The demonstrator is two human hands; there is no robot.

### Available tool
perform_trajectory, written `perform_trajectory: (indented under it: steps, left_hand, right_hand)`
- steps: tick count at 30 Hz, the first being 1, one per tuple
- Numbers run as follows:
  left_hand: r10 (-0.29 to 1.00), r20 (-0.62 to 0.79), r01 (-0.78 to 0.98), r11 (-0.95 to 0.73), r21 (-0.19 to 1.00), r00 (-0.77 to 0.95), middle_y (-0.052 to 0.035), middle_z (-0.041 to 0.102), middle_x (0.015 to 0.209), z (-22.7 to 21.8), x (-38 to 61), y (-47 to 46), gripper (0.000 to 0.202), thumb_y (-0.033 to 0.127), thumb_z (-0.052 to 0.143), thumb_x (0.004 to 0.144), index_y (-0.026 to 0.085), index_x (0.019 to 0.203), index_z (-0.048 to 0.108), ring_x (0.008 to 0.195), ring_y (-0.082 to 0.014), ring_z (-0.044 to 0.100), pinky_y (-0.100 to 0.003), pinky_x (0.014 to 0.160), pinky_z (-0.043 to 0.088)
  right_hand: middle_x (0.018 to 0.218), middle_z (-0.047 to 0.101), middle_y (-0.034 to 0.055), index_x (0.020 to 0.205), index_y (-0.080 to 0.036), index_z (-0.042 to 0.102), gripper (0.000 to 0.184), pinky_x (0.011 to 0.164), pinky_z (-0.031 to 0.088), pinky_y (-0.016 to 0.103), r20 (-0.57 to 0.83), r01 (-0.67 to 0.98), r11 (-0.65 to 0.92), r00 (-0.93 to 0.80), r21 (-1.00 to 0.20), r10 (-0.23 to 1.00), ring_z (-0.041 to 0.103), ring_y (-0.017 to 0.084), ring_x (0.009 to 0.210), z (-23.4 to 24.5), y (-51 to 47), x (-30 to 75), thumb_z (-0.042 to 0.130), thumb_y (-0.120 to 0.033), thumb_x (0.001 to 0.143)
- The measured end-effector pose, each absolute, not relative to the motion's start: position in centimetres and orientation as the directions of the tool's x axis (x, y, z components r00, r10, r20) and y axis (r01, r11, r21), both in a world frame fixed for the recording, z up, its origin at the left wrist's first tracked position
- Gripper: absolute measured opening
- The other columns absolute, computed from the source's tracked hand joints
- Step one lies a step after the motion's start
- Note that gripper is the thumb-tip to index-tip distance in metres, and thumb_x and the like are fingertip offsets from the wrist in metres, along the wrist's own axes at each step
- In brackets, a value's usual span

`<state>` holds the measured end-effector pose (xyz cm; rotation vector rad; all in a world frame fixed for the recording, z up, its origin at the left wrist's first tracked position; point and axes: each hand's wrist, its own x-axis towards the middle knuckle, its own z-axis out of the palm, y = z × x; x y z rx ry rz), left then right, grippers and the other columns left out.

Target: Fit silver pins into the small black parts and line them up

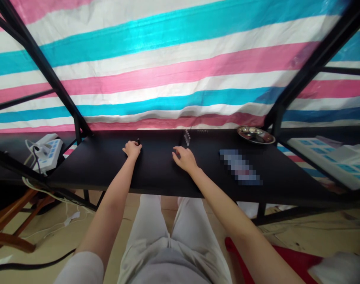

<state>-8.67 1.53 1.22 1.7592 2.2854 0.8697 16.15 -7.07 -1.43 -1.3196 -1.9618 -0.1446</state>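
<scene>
Both my hands rest on a black table [156, 173]. My left hand [132, 149] is curled into a loose fist, its fingertips at a small dark object [138, 140] that I cannot make out. My right hand [184, 157] lies palm down with fingers spread, holding nothing. Just beyond its fingertips stands a small cluster of clear vials [187, 138]. A row of tiny dark bits [202, 130] lies near the table's far edge.
A round metal dish [255, 135] sits at the table's far right. A blurred flat item [240, 167] lies right of my right hand. A white power strip [48, 152] with cables sits at left. Black frame bars [49, 75] rise against a striped tarp [180, 71].
</scene>
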Motion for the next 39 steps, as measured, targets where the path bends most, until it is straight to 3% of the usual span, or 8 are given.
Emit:
perform_trajectory:
  steps: [8,13,16,20,27,30,34,39]
  left_hand:
    - [0.915,0.173,0.832,0.236,0.503,-0.364,-0.0103,0.06,0.095,1.3,-8.1,1.7,0.013,0.03,0.065,0.065,0.019,0.072,0.06,0.1,-0.0306,0.051,-0.049,0.088,0.033]
    - [0.81,0.414,0.824,0.143,0.548,-0.416,-0.0135,0.052,0.109,1.8,-6.6,-0.4,0.034,0.032,0.066,0.065,0.018,0.093,0.052,0.104,-0.0309,0.047,-0.046,0.085,0.036]
    - [0.797,0.585,0.88,-0.161,0.447,-0.152,-0.0109,0.054,0.104,2.1,-4.2,-2.2,0.023,0.028,0.055,0.076,0.018,0.096,0.05,0.099,-0.0263,0.048,-0.041,0.084,0.036]
    - [0.768,0.537,0.8,-0.542,0.256,0.348,-0.0107,0.057,0.105,1.8,0.7,-4.0,0.022,0.019,0.047,0.08,0.019,0.101,0.052,0.095,-0.0242,0.049,-0.041,0.084,0.035]
    - [0.815,0.382,0.824,-0.531,0.196,0.435,-0.0148,0.043,0.132,0.2,7.1,-3.6,0.055,0.012,0.044,0.079,0.021,0.133,0.036,0.113,-0.0323,0.041,-0.056,0.092,0.03]
    - [0.812,0.393,0.842,-0.518,0.147,0.431,-0.0163,0.043,0.131,0.0,7.6,-2.7,0.052,0.006,0.043,0.077,0.017,0.128,0.042,0.113,-0.0326,0.041,-0.056,0.093,0.029]
    - [0.756,0.484,0.834,-0.544,0.088,0.442,-0.0157,0.057,0.107,0.5,7.5,-1.9,0.026,0.014,0.042,0.083,0.015,0.104,0.058,0.101,-0.0292,0.048,-0.049,0.089,0.032]
    - [0.78,0.522,0.848,-0.497,0.182,0.345,-0.0112,0.06,0.095,1.0,5.8,-1.9,0.013,0.021,0.049,0.082,0.017,0.089,0.059,0.093,-0.0263,0.05,-0.044,0.083,0.033]
  right_hand:
    - [0.077,0.062,0.0061,0.098,-0.014,0.058,0.027,0.067,0.036,0.029,0.646,0.824,0.457,-0.153,-0.334,0.748,0.057,0.017,0.069,-1.2,-7.2,16.1,0.041,-0.029,0.084]
    - [0.075,0.061,0.007,0.091,-0.015,0.057,0.023,0.07,0.037,0.031,0.687,0.823,0.38,0.017,-0.423,0.727,0.055,0.018,0.07,-1.0,-6.8,16.9,0.04,-0.028,0.083]
    - [0.075,0.06,0.0087,0.087,-0.016,0.056,0.019,0.071,0.037,0.033,0.691,0.829,0.255,0.2,-0.497,0.695,0.053,0.022,0.075,-1.2,-6.1,18.3,0.041,-0.023,0.08]
    - [0.075,0.06,0.0088,0.083,-0.018,0.055,0.015,0.067,0.033,0.034,0.651,0.831,0.104,0.344,-0.547,0.677,0.049,0.024,0.074,-2.0,-5.3,20.1,0.044,-0.021,0.074]
    - [0.076,0.061,0.0076,0.078,-0.019,0.055,0.011,0.063,0.03,0.032,0.605,0.837,0.061,0.341,-0.544,0.72,0.049,0.023,0.074,-2.6,-5.2,20.5,0.046,-0.019,0.072]
    - [0.076,0.061,0.0071,0.079,-0.019,0.055,0.011,0.063,0.03,0.031,0.595,0.84,0.062,0.329,-0.54,0.733,0.049,0.022,0.074,-2.6,-5.1,20.4,0.046,-0.019,0.072]
    - [0.078,0.06,0.008,0.08,-0.018,0.056,0.011,0.062,0.029,0.031,0.608,0.861,0.031,0.333,-0.508,0.72,0.048,0.022,0.075,-3.0,-4.7,20.7,0.046,-0.019,0.073]
    - [0.08,0.06,0.011,0.081,-0.017,0.059,0.014,0.062,0.03,0.032,0.558,0.887,-0.047,0.33,-0.46,0.761,0.047,0.024,0.077,-3.5,-4.0,20.9,0.049,-0.024,0.074]
